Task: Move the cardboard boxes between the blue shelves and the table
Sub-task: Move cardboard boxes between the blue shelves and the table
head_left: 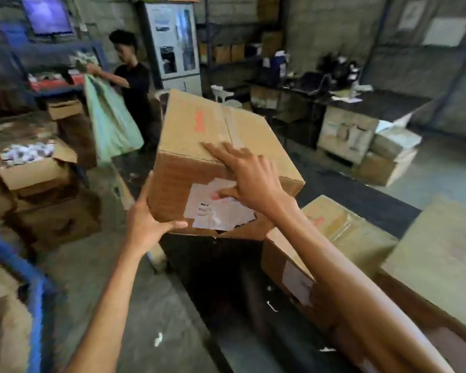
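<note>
- Cardboard box (215,146): held off the surface and tilted, taped seam on top, white label (215,211) on the near face.
- Left hand (148,224): fingers (172,226) curl under the box's lower near corner, thumb up its side edge, clamped on it.
- Right hand (253,179): fingers (221,154) spread apart and flat on the box top, thumb on the label.
- Second box (334,232): below and right of the right fingers, on the dark tabletop (366,203).
- Blue shelf frame (38,292): well left of the left fingers.
</note>
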Motion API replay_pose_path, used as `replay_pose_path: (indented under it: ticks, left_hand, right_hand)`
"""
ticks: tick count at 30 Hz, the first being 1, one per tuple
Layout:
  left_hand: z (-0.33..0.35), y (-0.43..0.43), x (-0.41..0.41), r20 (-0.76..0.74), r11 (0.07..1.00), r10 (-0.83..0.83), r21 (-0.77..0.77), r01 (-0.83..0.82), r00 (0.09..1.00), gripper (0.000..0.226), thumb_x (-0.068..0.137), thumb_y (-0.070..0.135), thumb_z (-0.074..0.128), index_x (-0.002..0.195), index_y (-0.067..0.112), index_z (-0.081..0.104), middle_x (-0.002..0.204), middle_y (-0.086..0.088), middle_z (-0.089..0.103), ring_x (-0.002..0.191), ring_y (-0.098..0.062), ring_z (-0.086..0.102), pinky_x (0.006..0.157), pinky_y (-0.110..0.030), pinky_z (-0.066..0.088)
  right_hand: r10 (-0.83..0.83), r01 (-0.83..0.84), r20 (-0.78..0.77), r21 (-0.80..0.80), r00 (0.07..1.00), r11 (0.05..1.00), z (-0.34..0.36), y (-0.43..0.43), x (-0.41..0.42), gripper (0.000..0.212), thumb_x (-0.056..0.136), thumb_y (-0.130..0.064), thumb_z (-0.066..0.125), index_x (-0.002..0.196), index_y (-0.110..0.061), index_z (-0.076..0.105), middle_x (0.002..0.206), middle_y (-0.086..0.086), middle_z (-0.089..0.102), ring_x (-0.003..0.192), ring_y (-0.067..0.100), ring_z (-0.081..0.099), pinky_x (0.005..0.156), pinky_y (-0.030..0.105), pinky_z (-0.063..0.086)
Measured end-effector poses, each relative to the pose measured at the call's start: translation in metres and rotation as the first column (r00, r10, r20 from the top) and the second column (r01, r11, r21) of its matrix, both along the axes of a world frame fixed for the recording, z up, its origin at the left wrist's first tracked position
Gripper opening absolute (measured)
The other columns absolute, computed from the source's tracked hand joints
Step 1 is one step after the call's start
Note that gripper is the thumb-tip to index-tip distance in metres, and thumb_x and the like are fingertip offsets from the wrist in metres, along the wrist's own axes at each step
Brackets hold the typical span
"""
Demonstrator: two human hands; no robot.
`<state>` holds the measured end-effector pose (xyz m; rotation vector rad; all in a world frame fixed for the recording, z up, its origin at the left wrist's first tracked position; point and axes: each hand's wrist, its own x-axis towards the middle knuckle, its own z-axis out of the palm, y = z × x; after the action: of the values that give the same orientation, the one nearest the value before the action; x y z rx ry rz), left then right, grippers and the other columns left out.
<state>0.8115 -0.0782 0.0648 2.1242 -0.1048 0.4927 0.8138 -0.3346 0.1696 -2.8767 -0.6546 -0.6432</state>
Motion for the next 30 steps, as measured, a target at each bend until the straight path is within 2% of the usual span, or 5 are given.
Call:
replay_pose_path:
  ticks: [5, 13, 18, 24, 30]
  left_hand:
    - [-0.027, -0.068, 0.058, -0.019, 0.943, -0.312, -0.125, 0.307, 0.950, 0.127, 0.043, 0.044, 0.100, 0.152, 0.032, 0.036, 0.118, 0.037, 0.063, 0.113, 0.018, 0.057, 0.089, -0.016, 0.051]
    - [-0.058, -0.166, 0.113, -0.086, 0.820, -0.558, -0.205, 0.534, 0.825, 0.099, 0.043, 0.026, 0.102, 0.130, 0.031, 0.054, 0.096, 0.037, 0.068, 0.095, 0.024, 0.060, 0.070, 0.003, 0.045]
    - [-0.088, -0.197, 0.124, -0.211, 0.746, -0.663, -0.259, 0.613, 0.718, 0.097, 0.037, 0.035, 0.098, 0.125, 0.025, 0.056, 0.103, 0.024, 0.065, 0.097, 0.010, 0.062, 0.076, -0.008, 0.051]
    - [-0.130, -0.212, 0.130, -0.294, 0.718, -0.696, -0.269, 0.642, 0.655, 0.092, 0.046, 0.012, 0.101, 0.126, 0.019, 0.057, 0.106, 0.011, 0.070, 0.099, -0.006, 0.067, 0.077, -0.010, 0.055]
    - [-0.144, -0.217, 0.135, -0.404, 0.677, -0.730, -0.320, 0.663, 0.551, 0.082, 0.048, 0.017, 0.100, 0.121, 0.013, 0.064, 0.112, -0.005, 0.075, 0.109, -0.024, 0.071, 0.092, -0.042, 0.059]
  right_hand:
    - [-0.270, 0.268, -0.019, -0.068, 0.963, 0.961, -0.006, -0.051, -0.002, 0.108, 0.080, -0.060, 0.079, 0.164, -0.041, 0.013, 0.161, 0.005, 0.040, 0.130, 0.035, 0.054, 0.094, 0.048, 0.050]
    - [-0.649, 0.642, -0.053, -0.109, 0.759, 0.759, -0.035, -0.090, -0.016, 0.100, 0.089, -0.045, 0.076, 0.163, -0.044, 0.009, 0.166, 0.012, 0.027, 0.143, 0.046, 0.036, 0.115, 0.057, 0.036]
    - [-0.791, 0.770, -0.120, -0.178, 0.600, 0.612, -0.064, -0.092, -0.011, 0.104, 0.088, -0.041, 0.078, 0.163, -0.042, 0.008, 0.165, 0.019, 0.025, 0.144, 0.057, 0.031, 0.116, 0.063, 0.033]
    - [-0.845, 0.812, -0.195, -0.238, 0.498, 0.534, -0.105, -0.092, -0.005, 0.103, 0.087, -0.042, 0.078, 0.163, -0.040, 0.008, 0.167, 0.024, 0.020, 0.144, 0.062, 0.028, 0.116, 0.068, 0.032]
    - [-0.829, 0.781, -0.240, -0.281, 0.505, 0.558, -0.127, -0.093, -0.011, 0.100, 0.095, -0.038, 0.071, 0.165, -0.036, -0.001, 0.171, 0.020, 0.007, 0.151, 0.056, 0.016, 0.124, 0.063, 0.021]
